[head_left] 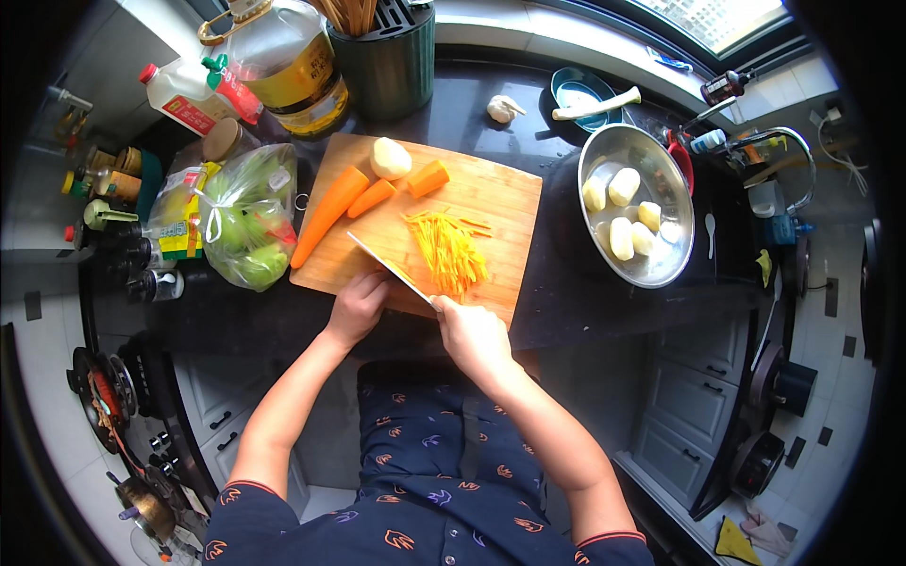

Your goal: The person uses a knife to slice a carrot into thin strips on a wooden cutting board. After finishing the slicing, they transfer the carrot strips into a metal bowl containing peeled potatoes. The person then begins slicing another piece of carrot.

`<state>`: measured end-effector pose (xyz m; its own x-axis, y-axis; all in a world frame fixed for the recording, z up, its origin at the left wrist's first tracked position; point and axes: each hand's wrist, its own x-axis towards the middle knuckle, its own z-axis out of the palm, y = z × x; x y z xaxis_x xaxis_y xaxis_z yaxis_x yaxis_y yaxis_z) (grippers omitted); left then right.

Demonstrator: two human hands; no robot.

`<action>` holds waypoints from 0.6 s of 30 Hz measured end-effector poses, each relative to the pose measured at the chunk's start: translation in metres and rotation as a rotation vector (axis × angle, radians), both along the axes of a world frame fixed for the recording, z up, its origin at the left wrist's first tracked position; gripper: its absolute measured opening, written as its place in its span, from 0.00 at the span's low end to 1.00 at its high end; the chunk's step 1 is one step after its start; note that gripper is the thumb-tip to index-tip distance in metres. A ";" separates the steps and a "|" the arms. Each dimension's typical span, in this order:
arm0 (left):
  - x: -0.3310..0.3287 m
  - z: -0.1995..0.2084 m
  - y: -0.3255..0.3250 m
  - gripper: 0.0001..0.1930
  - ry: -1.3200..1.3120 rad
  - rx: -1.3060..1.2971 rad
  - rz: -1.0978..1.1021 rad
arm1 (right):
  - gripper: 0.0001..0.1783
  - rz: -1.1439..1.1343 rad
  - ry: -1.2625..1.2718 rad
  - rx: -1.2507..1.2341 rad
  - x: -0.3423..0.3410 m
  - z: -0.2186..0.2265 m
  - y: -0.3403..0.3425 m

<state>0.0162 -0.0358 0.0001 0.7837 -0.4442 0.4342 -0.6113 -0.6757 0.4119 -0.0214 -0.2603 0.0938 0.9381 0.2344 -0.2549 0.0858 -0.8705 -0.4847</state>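
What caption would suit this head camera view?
Right hand slicing carrot with a knife on a wooden cutting board, left hand steadying.

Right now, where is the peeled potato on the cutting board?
In the head view, the peeled potato sits at the cutting board's far left edge, between the whole carrot and a carrot chunk.

A home kitchen: dark counter (585,302), stove (104,387), cabinet drawers (694,401).

Both forearms reaching forward, left hand (357,307) curled knuckles-up, right hand (475,335) clenched in a grip
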 end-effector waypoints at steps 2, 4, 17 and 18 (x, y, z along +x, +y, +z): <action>0.000 -0.001 0.002 0.09 0.014 -0.009 -0.014 | 0.15 0.007 -0.023 0.013 0.000 0.006 0.001; -0.001 -0.005 0.004 0.09 0.010 -0.021 -0.024 | 0.16 0.030 0.003 -0.026 -0.001 0.013 0.003; 0.000 -0.013 0.005 0.10 -0.008 -0.063 -0.005 | 0.15 -0.008 0.074 -0.068 -0.012 -0.008 0.011; 0.001 -0.012 0.005 0.10 -0.013 -0.074 -0.009 | 0.15 -0.010 0.068 -0.066 -0.011 -0.007 0.011</action>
